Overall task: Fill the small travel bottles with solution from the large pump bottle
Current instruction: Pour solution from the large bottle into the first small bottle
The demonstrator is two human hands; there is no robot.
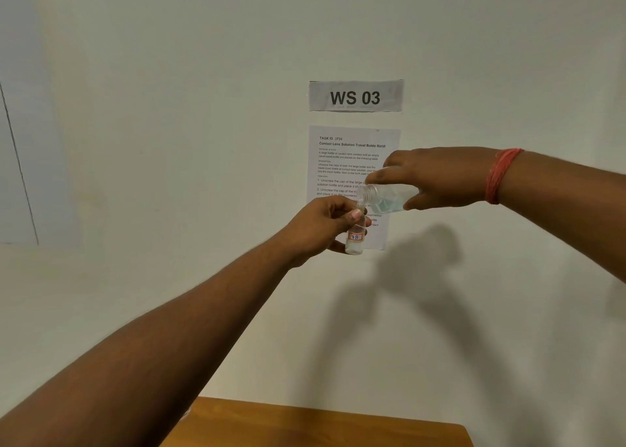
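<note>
Two bottles meet above the counter [315, 423]: left hand [318, 229] fingers clamp the small bottle [355, 238], right hand [437, 178] tips the large bottle [384, 197] over it, so any wobble could spill solution past that narrow mouth.

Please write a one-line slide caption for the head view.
Right hand tips clear plastic bottle over small labelled travel bottle held upright by left hand.

Right hand [437, 178] tips large bottle [384, 197] over small bottle [355, 236], gripped by left hand [321, 229].
</note>
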